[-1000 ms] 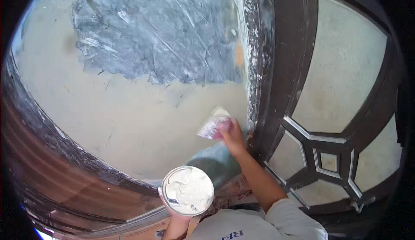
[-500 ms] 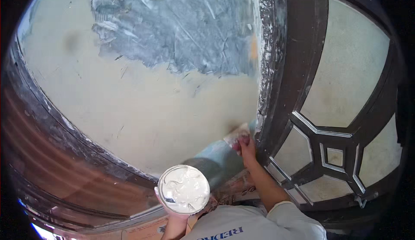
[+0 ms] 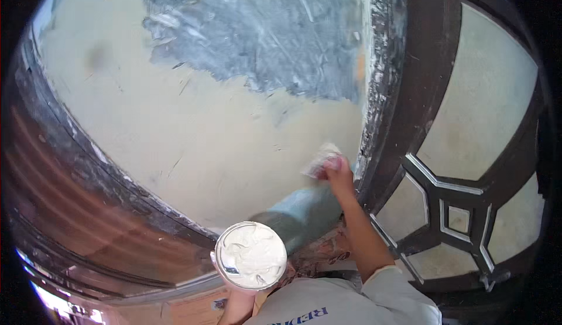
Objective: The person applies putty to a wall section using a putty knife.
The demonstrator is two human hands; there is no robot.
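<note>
My left hand [image 3: 237, 298] is wrapped round a round tub [image 3: 252, 256] from beneath. White putty with a rough, stirred surface fills the tub. My right hand [image 3: 339, 175] grips a putty knife [image 3: 319, 164] with a reddish handle and a pale, smeared blade; motion blurs it. The blade is at the lower right of a cream-coated wall [image 3: 216, 137]; whether it touches is unclear. Above the cream coat lies a ragged blue-grey patch [image 3: 263, 38]. A pale blue-green strip [image 3: 304, 214] shows below my right hand.
Dark trim smeared with white [image 3: 380, 67] borders the wall on the right. Beyond it stands a dark panelled door [image 3: 418, 108] with cream panels. A dark frame [image 3: 126, 184] runs along the lower left, beside brown wood [image 3: 76, 202]. Cardboard [image 3: 196, 310] lies at the bottom.
My right hand and the putty knife have moved upward on the wall. The wall and door have shifted slightly right in view. My left hand still holds the tub in nearly the same place.
</note>
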